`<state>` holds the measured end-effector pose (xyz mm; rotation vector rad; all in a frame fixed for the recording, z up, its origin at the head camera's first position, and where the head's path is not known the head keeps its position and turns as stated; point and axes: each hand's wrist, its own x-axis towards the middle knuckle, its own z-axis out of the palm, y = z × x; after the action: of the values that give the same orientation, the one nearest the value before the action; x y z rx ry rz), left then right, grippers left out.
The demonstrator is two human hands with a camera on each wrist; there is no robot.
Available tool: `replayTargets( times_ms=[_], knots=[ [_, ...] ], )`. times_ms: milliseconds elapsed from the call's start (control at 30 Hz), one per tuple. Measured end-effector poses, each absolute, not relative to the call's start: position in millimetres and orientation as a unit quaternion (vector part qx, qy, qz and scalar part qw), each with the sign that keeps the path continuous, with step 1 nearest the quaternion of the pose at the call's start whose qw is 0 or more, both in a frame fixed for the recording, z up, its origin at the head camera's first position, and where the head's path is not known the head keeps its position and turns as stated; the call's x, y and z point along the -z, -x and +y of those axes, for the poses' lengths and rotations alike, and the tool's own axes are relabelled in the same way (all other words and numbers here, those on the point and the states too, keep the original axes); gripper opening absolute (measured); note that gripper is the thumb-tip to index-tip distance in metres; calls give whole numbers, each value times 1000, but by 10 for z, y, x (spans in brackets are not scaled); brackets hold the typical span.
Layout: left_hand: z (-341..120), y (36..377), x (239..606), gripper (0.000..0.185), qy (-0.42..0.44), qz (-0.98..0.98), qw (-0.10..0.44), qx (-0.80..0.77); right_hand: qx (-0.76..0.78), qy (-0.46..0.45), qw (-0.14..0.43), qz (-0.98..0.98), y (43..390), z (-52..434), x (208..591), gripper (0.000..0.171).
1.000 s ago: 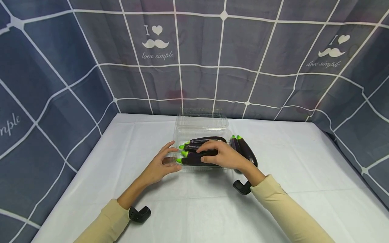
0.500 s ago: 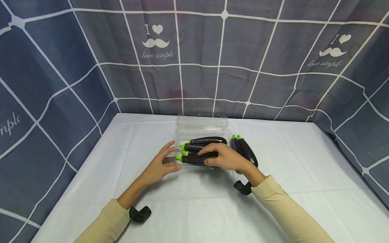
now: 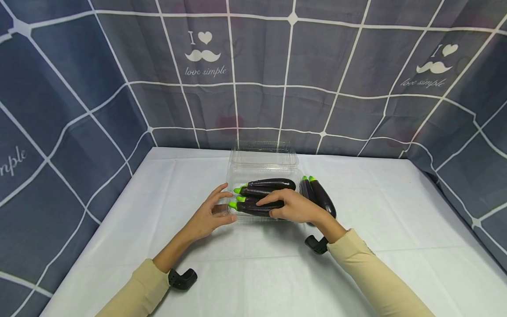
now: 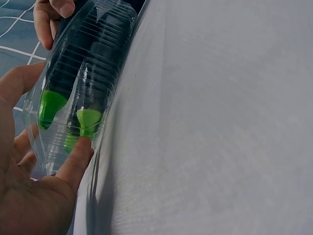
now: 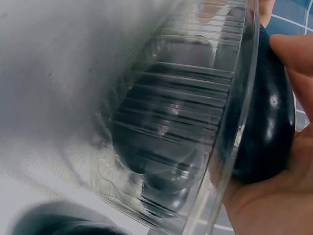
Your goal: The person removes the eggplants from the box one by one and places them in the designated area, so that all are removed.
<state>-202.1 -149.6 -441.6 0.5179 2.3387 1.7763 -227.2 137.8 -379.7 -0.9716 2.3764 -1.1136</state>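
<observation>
Right hand — around eggplant

- White-clothed table.
- Clear plastic clamshell box lies near the table's far edge, at its middle.
- Two loose eggplants lie just beside the box, toward the table's right edge.

Bright, even overhead light with soft shadows; head view bends at edges, wrist views blur up close
</observation>
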Motion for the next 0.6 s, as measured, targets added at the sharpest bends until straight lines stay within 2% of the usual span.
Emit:
replayTargets(
  times_ms=[300, 600],
  knots=[
    [-1493, 2036, 4438, 66, -175, 780, 81, -595, 419, 349, 144, 826, 2275, 1404, 3822, 41],
    [-1508, 2028, 4431, 60, -176, 778, 80, -598, 431, 338, 101, 830, 2288, 1393, 3804, 40]
  ],
)
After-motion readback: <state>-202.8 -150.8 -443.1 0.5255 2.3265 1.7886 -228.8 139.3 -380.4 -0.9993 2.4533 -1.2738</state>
